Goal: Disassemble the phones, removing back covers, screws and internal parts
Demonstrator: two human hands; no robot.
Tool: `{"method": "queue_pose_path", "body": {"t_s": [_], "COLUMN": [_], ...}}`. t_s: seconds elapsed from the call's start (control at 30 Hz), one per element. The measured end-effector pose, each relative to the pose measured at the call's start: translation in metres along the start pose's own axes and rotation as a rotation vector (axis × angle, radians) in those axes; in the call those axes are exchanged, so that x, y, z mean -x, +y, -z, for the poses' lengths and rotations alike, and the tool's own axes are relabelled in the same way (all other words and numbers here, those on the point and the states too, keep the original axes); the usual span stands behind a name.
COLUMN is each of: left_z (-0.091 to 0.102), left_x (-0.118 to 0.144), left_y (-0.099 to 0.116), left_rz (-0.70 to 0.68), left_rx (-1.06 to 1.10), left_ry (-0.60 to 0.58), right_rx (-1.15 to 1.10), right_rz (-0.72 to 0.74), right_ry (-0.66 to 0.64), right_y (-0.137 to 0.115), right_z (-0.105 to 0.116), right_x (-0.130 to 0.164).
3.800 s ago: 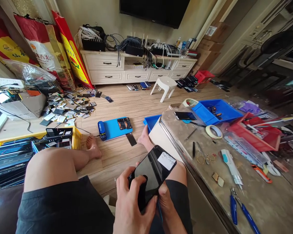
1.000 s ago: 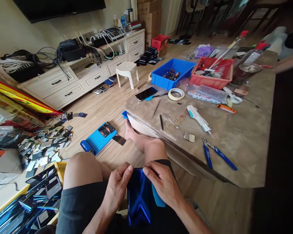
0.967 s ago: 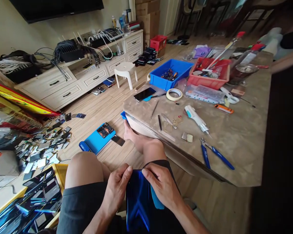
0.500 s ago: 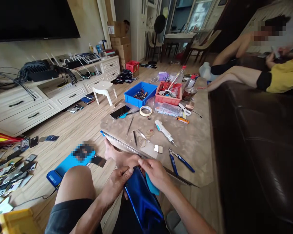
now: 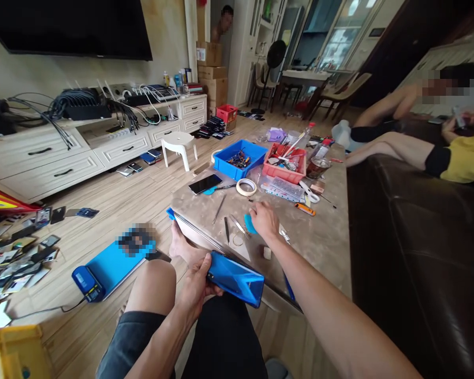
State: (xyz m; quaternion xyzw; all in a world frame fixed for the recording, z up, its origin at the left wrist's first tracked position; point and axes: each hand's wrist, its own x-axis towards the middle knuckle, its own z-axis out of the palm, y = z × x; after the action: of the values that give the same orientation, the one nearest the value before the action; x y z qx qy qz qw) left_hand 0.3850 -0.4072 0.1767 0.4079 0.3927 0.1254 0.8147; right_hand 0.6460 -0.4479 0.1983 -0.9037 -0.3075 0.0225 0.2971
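While the left hand (image 5: 199, 276) carries a glossy blue smartphone (image 5: 236, 278) over the lap, back panel upward, the right hand (image 5: 265, 218) is extended over the bench (image 5: 326, 258). The left grip pinches the phone at one end, thumb on top and fingers beneath, leaving most of the shiny back uncovered; holding it by the end seems a way to support it single-handed and leave the other arm free to reach. The phone hangs tilted just beside the bench's near edge.

The right grip is bent downward, with a light-blue flat piece (image 5: 249, 223) showing at the fingers; I cannot tell whether they pinch it or it only lies beneath them. Close to that hand lie black tweezers (image 5: 226, 230) and a thin metal rod (image 5: 219, 208), probably kept near the edge for easy reach. Farther back, a blue tray (image 5: 223, 166) and a red tray (image 5: 282, 172) hold small parts and tools, presumably to stop them scattering, with a tape roll (image 5: 246, 194) in front.
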Motion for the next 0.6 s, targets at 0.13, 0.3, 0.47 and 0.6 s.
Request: {"method": "queue_pose_path", "body": {"t_s": [0.13, 0.3, 0.47, 0.6], "left_z": [-0.019, -0.011, -0.021, -0.045], "left_x": [-0.016, -0.023, -0.035, -0.049], "left_y": [-0.008, -0.008, -0.001, -0.004], "left_rz": [0.002, 0.027, 0.125, 0.185], "left_rx": [0.038, 0.026, -0.025, -0.05], "left_ry": [0.048, 0.142, 0.097, 0.031], "right_rx": [-0.086, -0.179, -0.161, -0.096], "right_rz": [0.147, 0.196, 0.242, 0.27], "right_ry": [-0.011, -0.036, 0.017, 0.037], "right_y": [0.012, 0.042, 0.057, 0.066], "right_z": [0.015, 0.02, 0.014, 0.01], "right_x": [0.045, 0.13, 0.16, 0.147]}}
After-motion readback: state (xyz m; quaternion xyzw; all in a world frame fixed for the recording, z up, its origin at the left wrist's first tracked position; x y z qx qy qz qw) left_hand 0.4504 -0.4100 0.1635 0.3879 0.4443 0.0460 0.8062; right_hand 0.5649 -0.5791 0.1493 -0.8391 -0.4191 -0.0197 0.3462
